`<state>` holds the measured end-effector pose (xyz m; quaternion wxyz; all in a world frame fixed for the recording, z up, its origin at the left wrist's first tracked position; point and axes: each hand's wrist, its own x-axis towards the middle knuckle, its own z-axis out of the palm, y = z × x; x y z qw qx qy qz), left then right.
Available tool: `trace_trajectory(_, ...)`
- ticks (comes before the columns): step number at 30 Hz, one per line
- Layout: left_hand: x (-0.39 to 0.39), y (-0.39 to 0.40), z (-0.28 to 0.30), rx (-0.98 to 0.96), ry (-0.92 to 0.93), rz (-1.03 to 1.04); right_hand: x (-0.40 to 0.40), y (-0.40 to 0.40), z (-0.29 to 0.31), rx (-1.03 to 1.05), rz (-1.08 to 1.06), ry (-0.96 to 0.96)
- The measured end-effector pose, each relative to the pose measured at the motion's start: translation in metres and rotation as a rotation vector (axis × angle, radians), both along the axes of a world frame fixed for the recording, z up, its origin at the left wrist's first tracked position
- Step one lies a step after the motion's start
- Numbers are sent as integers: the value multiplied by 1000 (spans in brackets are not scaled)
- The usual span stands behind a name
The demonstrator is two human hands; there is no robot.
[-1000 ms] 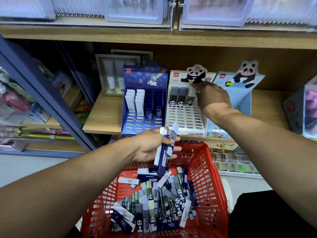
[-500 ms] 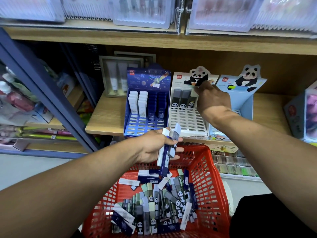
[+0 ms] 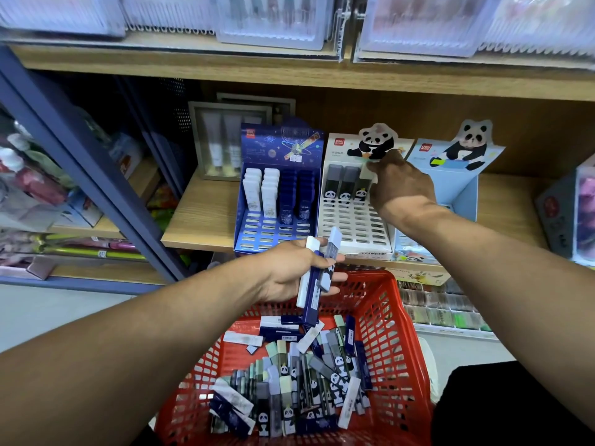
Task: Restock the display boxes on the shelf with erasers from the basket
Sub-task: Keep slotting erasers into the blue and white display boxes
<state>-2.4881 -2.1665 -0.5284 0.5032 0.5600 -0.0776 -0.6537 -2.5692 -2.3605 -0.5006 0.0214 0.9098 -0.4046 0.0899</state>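
Observation:
On the wooden shelf stands a white panda display box point(image 3: 354, 226) with three grey panda erasers in its top row. My right hand point(image 3: 402, 188) reaches to that row and pinches the top of the third panda eraser point(image 3: 363, 185). My left hand point(image 3: 286, 275) hovers over the red basket point(image 3: 396, 317) and grips a bundle of erasers point(image 3: 312, 284): white, dark blue and panda ones. Many loose erasers point(image 3: 299, 381) lie in the basket. Left of the white box stands a blue display box point(image 3: 267, 230), holding white and blue erasers in its upper rows.
A light-blue panda display box point(image 3: 460, 194) stands right of my right hand. A framed box with tubes point(image 3: 222, 143) sits behind the blue box. Clear bins line the shelf above point(image 3: 289, 24). A blue rack post point(image 3: 80, 162) slants at left.
My right hand has stayed at the white box's top row, its fingers settling on the third panda eraser. My left hand still holds its bundle over the basket.

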Motion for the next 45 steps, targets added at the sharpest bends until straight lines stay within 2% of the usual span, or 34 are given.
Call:
trace_trajectory(6, -1, 1, -1, 5, 8, -8, -2, -4, 2, 54, -30, -51)
trace_trajectory(24, -2, -1, -8, 64, -12, -48, 0, -8, 2, 79, -89, -49)
trace_trajectory(31, -4, 1, -8, 66, -37, -98, -6, -1, -5, 8, 16, 25)
trace_trajectory(35, -4, 0, -9, 62, -39, -101, -6, -4, -6, 6, 23, -35)
trace_trajectory(40, -4, 0, -11, 50, -7, -90, 1, -11, -7, 130, -65, -96)
trace_trajectory(45, -2, -1, -16, 38, 35, -66, 2, -12, -8, 134, -118, -78)
